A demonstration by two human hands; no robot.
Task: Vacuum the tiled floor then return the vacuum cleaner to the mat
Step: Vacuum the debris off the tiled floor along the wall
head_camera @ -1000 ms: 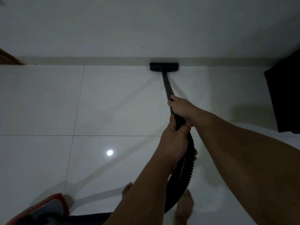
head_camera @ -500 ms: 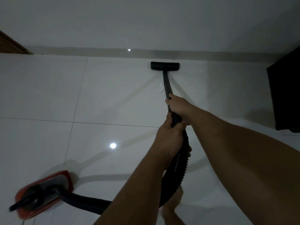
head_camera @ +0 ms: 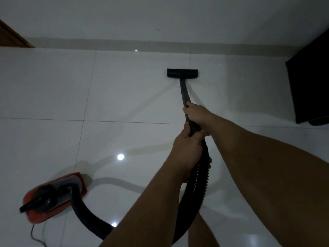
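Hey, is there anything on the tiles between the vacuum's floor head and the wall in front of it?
Nothing visible. The floor head sits on bare white tile, with only open floor up to the baseboard. The dark furniture stands off to the right, out of that path.

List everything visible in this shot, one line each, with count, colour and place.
Black flat floor nozzle: one, black, on the tile short of the far wall.
Black rigid wand: one, black, from nozzle to the hands.
Black ribbed hose: one, black, looping from wand to canister.
Red and grey vacuum canister: one, red and grey, on the floor, lower left.
Thin power cord: one, dark, trailing from the canister.
Glossy white tiled floor: one, white, throughout.
Dark cabinet: one, black, right edge.
Brown wooden edge: one, brown, upper left.
Right hand: one, gripping the wand, farther up.
Left hand: one, gripping nearer the hose.
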